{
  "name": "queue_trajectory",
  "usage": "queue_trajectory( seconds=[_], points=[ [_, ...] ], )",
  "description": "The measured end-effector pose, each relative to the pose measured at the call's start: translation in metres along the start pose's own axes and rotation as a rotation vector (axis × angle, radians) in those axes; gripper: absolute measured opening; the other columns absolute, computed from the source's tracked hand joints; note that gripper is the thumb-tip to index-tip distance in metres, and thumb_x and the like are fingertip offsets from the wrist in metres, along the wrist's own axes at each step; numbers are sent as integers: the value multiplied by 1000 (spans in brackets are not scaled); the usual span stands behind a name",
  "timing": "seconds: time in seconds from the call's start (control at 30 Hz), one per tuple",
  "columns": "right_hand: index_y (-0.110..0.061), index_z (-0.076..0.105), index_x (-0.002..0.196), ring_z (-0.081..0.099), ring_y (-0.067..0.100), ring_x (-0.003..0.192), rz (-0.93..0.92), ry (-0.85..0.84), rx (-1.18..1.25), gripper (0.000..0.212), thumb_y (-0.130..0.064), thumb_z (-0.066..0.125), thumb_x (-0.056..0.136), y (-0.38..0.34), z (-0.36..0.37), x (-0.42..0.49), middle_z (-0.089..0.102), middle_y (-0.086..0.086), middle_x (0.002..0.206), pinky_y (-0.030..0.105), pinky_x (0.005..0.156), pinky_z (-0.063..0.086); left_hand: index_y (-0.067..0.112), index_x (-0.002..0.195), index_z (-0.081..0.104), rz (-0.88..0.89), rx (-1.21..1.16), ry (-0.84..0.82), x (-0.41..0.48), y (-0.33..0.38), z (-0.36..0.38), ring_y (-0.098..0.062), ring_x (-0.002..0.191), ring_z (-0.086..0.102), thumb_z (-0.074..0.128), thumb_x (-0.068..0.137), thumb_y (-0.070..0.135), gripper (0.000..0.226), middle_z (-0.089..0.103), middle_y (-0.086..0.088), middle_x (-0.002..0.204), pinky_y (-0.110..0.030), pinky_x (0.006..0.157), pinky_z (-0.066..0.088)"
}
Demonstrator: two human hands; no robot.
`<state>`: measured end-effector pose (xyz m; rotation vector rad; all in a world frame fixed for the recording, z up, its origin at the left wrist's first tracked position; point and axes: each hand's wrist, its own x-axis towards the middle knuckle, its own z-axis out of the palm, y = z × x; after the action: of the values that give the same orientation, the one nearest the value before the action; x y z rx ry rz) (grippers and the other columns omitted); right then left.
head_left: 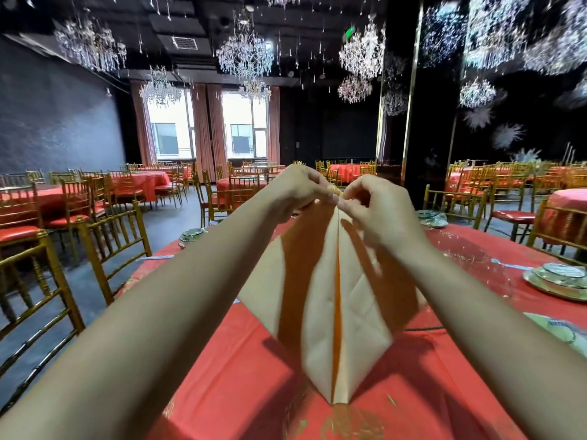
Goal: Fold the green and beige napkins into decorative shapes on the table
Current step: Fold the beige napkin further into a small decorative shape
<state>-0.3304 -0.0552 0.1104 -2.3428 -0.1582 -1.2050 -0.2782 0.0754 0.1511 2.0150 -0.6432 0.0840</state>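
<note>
Left hand (298,188) and right hand (378,211) both pinch the napkin (359,312) tip, mostly hidden in their grip. Pale item (552,328) at right edge cut off, print blurred.

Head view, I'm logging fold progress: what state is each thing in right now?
beige napkin: partly folded, two flaps meeting along a centre gap, near point on the red tablecloth.
left hand: pinching the napkin's far tip.
right hand: pinching the same tip.
red tablecloth: spread flat under the napkin.
stacked dishes: set, untouched, at the right edge.
</note>
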Motion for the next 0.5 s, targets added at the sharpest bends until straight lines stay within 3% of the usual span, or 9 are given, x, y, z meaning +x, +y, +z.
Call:
queue_trajectory(
  seconds=[0.1, 0.23, 0.3, 0.4, 0.5],
  points=[
    [-12, 69, 93, 59, 16, 91, 17, -11, -28, 15, -24, 67, 83, -4, 3, 4, 69, 3, 97, 27, 78, 42, 13, 59, 56, -13, -41, 45, 3, 3, 5, -9, 52, 47, 62, 85, 5, 29, 53, -2, 60, -10, 36, 38],
    [-11, 71, 92, 61, 22, 97, 73, 4, -90, 20, -28, 67, 83, -10, 0, 15, 70, 6, 98, 35, 85, 47, 11, 57, 56, -62, -165, 70, 6, 6, 5, -12, 53, 51, 60, 85, 0, 30, 54, -4, 60, -13, 42, 45],
    [-12, 72, 92, 63, 23, 94, 95, -2, -86, 19, -28, 68, 83, -13, -1, 19, 71, 7, 95, 37, 83, 50, 10, 57, 55, -93, -227, 87, 6, 8, 5, -12, 50, 53, 59, 84, -1, 30, 55, -5, 59, -17, 44, 46],
    [-16, 73, 94, 64, 23, 90, 134, -43, -93, 17, -27, 65, 84, -18, -1, 22, 71, 5, 94, 38, 79, 53, 8, 57, 52, -152, -338, 99, 11, 5, 9, -6, 30, 47, 58, 85, -1, 31, 50, -4, 54, -17, 37, 42],
    [-21, 73, 95, 62, 24, 89, 190, -136, -170, 21, -33, 60, 83, -24, 1, 25, 70, 3, 94, 33, 72, 51, 5, 63, 52, -194, -426, 127, 17, 5, 15, -8, 31, 49, 58, 85, -3, 24, 49, -7, 61, -19, 38, 47]
  ],
)
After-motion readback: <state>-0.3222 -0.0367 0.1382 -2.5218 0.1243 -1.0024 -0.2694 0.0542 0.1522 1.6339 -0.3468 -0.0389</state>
